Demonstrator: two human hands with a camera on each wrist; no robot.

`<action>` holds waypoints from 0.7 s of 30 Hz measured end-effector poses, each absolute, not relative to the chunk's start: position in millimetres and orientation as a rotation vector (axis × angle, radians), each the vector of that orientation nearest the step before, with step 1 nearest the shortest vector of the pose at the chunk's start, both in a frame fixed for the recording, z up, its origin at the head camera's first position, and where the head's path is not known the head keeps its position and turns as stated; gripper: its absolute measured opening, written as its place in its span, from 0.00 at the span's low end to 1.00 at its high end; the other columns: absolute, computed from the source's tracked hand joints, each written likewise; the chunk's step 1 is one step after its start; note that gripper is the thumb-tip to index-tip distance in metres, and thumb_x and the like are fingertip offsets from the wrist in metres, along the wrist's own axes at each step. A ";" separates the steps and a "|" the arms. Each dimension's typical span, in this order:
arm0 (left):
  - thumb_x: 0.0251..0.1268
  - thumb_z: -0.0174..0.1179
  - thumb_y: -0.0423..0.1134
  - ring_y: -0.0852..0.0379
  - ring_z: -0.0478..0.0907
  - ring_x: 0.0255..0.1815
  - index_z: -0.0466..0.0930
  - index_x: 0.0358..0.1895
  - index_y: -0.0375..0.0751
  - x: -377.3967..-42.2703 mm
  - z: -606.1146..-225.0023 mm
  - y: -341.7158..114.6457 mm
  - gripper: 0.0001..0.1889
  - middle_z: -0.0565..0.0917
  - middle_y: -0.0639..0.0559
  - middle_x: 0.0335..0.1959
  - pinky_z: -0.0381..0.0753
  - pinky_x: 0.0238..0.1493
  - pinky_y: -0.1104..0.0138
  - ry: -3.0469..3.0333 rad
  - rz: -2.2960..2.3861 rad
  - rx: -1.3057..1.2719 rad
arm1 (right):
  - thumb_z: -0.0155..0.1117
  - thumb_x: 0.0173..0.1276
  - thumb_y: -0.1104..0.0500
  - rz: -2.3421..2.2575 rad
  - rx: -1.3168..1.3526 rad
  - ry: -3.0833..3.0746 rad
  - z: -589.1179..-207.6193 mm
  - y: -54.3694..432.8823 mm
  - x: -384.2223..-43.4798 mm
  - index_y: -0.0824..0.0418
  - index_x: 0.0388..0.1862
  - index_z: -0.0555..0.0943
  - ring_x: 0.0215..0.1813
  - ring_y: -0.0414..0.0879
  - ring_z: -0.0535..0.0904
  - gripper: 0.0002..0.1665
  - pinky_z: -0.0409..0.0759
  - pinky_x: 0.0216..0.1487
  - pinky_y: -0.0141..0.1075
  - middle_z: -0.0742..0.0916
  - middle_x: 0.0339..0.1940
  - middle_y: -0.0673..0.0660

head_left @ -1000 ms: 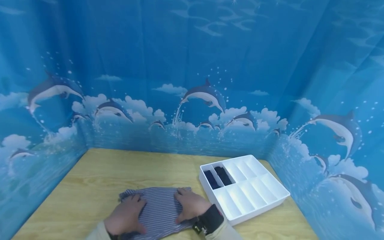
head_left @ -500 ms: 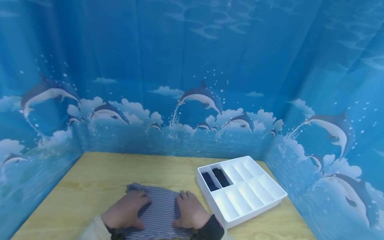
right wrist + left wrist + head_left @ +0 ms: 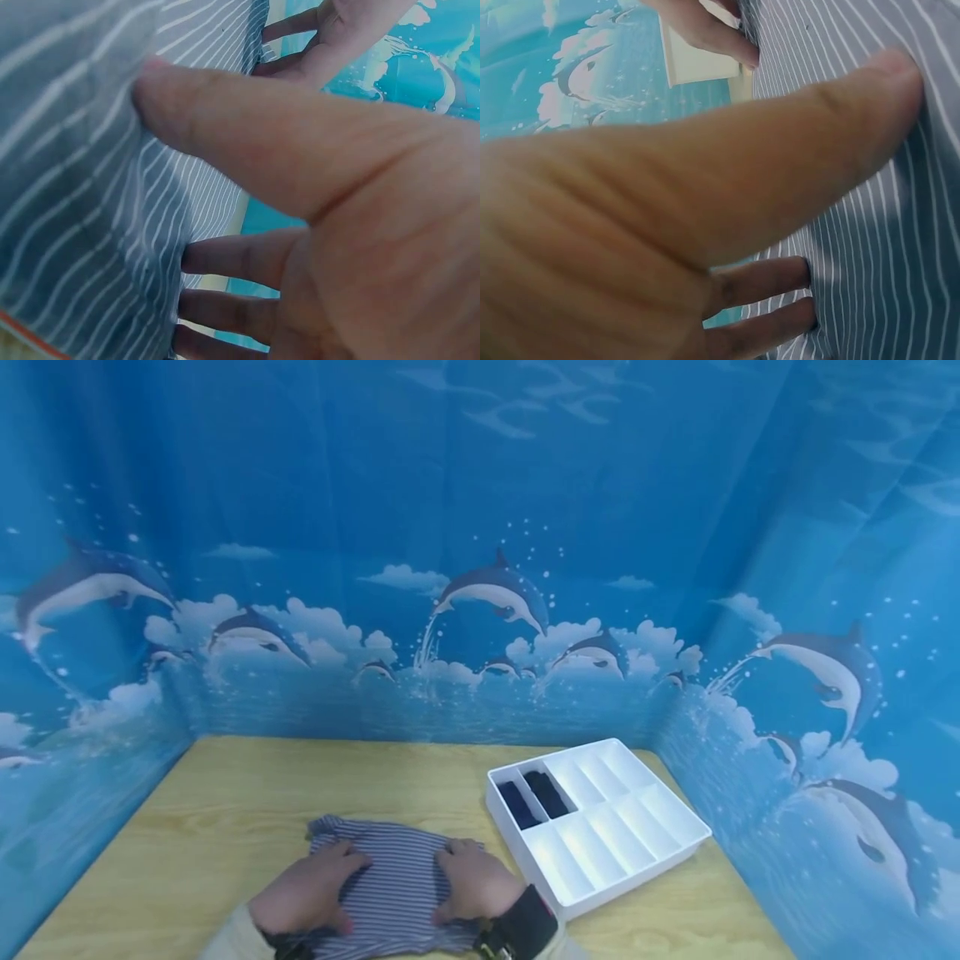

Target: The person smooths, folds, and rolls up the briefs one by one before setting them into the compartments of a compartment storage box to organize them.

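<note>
A grey-blue cloth with white stripes [image 3: 397, 881] lies spread on the table, slightly creased. On its left side rests my left hand [image 3: 311, 889], fingers spread and thumb toward me. My right hand [image 3: 476, 881] lies on the right side in the same way. In the left wrist view the left thumb [image 3: 855, 112] presses into the striped fabric, the fingertips [image 3: 799, 274] touching it farther down. The right wrist view has the right thumb [image 3: 180, 105] pressing the cloth too. An orange line [image 3: 30, 334] runs along one edge there.
Right of the cloth stands a white divided box [image 3: 558, 864]. Two of its compartments hold dark folded items, one navy [image 3: 517, 804] and one black [image 3: 546, 793]. A blue dolphin-print curtain [image 3: 420, 718] encloses the wooden table [image 3: 247, 793] at the back and sides.
The cloth's far left corner has shifted away from me and a little to the right, the left hand moving with it. Both hands stay on the fabric. The head view has turned slightly right.
</note>
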State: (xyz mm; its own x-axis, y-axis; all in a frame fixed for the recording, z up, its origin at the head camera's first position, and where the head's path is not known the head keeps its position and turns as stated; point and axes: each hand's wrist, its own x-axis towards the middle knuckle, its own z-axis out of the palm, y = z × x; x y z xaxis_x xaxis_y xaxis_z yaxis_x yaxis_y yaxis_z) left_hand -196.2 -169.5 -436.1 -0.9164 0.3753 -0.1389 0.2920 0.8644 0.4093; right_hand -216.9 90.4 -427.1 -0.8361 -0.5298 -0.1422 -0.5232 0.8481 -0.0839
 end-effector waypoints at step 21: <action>0.45 0.78 0.62 0.64 0.71 0.34 0.80 0.41 0.52 -176.0 -437.1 -127.7 0.26 0.74 0.62 0.34 0.75 0.34 0.63 2.736 0.585 0.796 | 0.83 0.47 0.48 -0.020 -1.120 2.753 -427.0 73.2 -196.4 0.48 0.25 0.80 0.25 0.37 0.69 0.17 0.67 0.24 0.32 0.75 0.22 0.40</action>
State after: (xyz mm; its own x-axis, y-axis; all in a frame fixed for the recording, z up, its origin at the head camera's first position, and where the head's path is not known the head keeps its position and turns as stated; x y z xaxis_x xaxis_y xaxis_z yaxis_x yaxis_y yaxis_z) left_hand -176.0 -127.7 -437.1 -0.8251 0.5544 -0.1087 0.4615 0.7724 0.4364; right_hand -196.4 73.2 -427.0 -0.7036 -0.6943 -0.1514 -0.6920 0.7179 -0.0762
